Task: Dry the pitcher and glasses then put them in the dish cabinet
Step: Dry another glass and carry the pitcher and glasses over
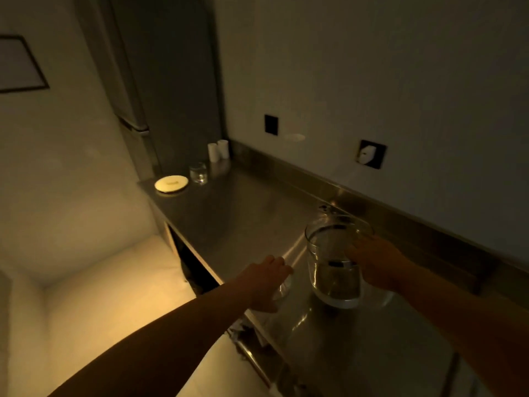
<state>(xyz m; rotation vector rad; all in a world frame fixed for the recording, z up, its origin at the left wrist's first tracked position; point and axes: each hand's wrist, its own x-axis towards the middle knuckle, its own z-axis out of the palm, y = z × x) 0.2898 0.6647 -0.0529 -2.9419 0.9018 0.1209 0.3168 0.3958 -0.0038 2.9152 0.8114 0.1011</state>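
On the steel counter (252,207), the pitcher (335,265) is gripped at its handle side by the right hand (378,262). At its nine o'clock, a glass (282,287) is covered by the left hand (267,282), fingers curled over it. Another glass (198,172) stands far off at eleven o'clock.

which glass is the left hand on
The near glass by the counter's front edge, under the left hand, beside the pitcher. The other glass stands untouched at the far end, next to the white lid.

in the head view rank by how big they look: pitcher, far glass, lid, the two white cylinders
1. pitcher, much nearer the camera, so partly perspective
2. lid
3. far glass
4. white cylinders; close to the glass, so 3 and 4 are unsure
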